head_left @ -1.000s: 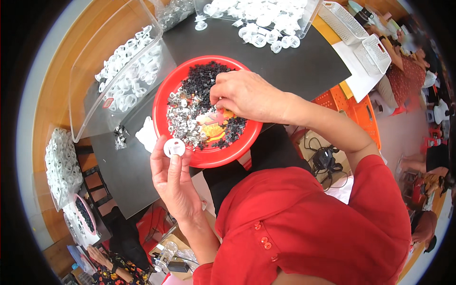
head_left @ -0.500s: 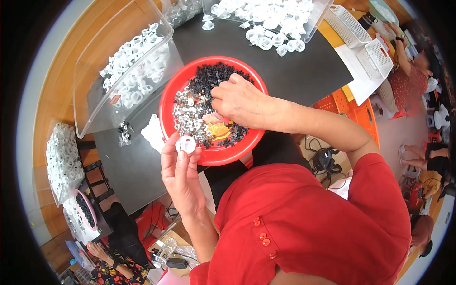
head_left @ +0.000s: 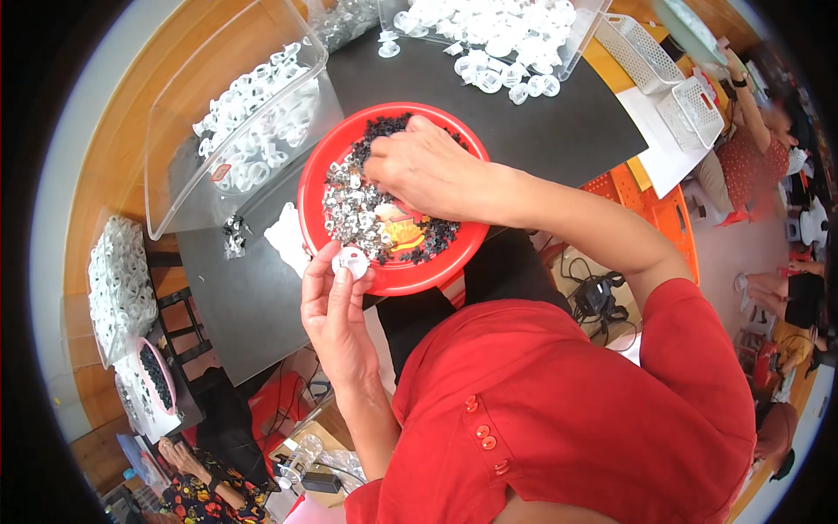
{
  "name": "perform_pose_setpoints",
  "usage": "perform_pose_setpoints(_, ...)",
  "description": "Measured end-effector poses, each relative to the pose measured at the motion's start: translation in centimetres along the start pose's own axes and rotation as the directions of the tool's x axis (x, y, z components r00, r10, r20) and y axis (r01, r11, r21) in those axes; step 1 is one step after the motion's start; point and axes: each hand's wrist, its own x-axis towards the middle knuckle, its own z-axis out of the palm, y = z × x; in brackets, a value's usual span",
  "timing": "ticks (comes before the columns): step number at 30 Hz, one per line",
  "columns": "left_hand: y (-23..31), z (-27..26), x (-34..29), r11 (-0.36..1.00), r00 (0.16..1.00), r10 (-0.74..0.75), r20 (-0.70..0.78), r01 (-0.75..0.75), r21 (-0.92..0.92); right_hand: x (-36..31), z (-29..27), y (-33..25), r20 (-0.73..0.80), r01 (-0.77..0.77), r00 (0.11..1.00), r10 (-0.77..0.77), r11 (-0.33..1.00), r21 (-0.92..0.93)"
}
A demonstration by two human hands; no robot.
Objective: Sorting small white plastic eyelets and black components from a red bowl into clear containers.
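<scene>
My left hand (head_left: 336,319) pinches a small round white plastic part (head_left: 351,261) between thumb and fingers, just over the near left rim of a red round tray (head_left: 476,148). Over the tray's middle is my right hand (head_left: 428,170), palm down with its fingers curled into the pile; whatever its fingertips grip is hidden. Inside the tray lie small black pieces (head_left: 381,127) along the far and right sides. Small shiny metal pieces (head_left: 351,211) are heaped on the left. A printed yellow and red patch of the tray bottom shows between them.
A clear bin of white parts (head_left: 262,113) stands at the left, another bin of white parts (head_left: 506,31) at the far side. Loose white discs (head_left: 489,80) lie on the dark table (head_left: 567,131). White baskets (head_left: 642,54) stand at the far right. Other people sit nearby.
My right hand has shifted left and slightly away from me over the tray. My left hand, still holding the white part, has moved slightly right. The view has shifted a little.
</scene>
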Motion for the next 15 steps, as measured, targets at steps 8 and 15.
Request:
perform_pose_setpoints(8,0.0,-0.5,-0.6,1.000,1.000,-0.009,0.010,0.009,-0.001,3.0,2.4,0.8,0.064,-0.009,0.998,0.006,0.999,0.049)
perform_pose_setpoints(15,0.5,0.0,-0.2,1.000,1.000,-0.011,-0.007,0.011,0.009,2.3,1.0,0.7,-0.078,-0.043,0.995,0.069,0.955,0.293)
